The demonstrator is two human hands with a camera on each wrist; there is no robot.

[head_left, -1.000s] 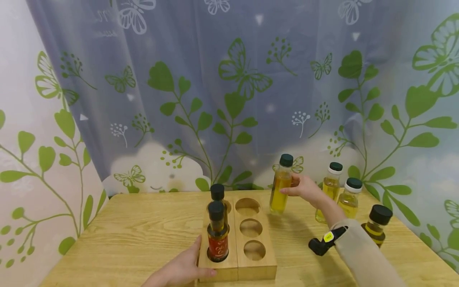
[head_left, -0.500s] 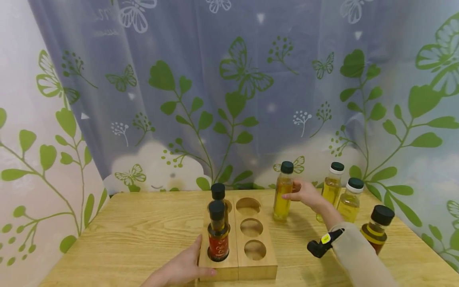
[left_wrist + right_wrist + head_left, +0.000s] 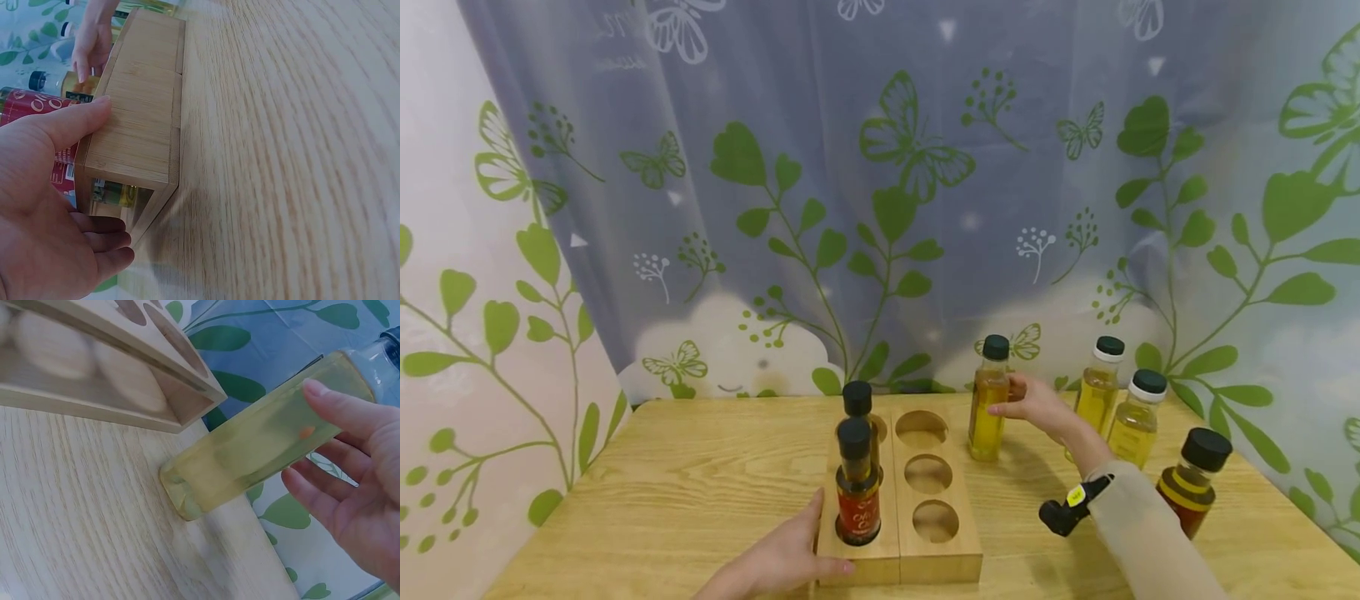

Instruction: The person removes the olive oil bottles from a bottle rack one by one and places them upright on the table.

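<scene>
My right hand [image 3: 1041, 408] holds a bottle of yellow oil [image 3: 982, 421] with a dark green cap, upright beyond the rack's back right side. Thumb and fingers pinch it from opposite sides in the right wrist view, where the bottle's base [image 3: 181, 494] is close over the table. The wooden bottle rack [image 3: 938, 569] has two joined rows of round holes; the right row's three holes hold nothing. In its left row stand a red-labelled olive oil bottle [image 3: 859, 512] and a dark-capped one [image 3: 857, 400] behind. My left hand [image 3: 37, 181] grips the rack's near left corner, thumb on the front.
On the table's right side are two yellow oil bottles with white-collared green caps, one at the back [image 3: 1096, 396] and one nearer [image 3: 1133, 429]. A darker, black-capped bottle [image 3: 1187, 496] stands nearest. A patterned curtain [image 3: 820, 233] hangs behind the table [image 3: 715, 467].
My right hand has brought the yellow oil bottle lower and slightly nearer, then a little to the left. My left hand keeps its place on the rack. The head view has shifted slightly.
</scene>
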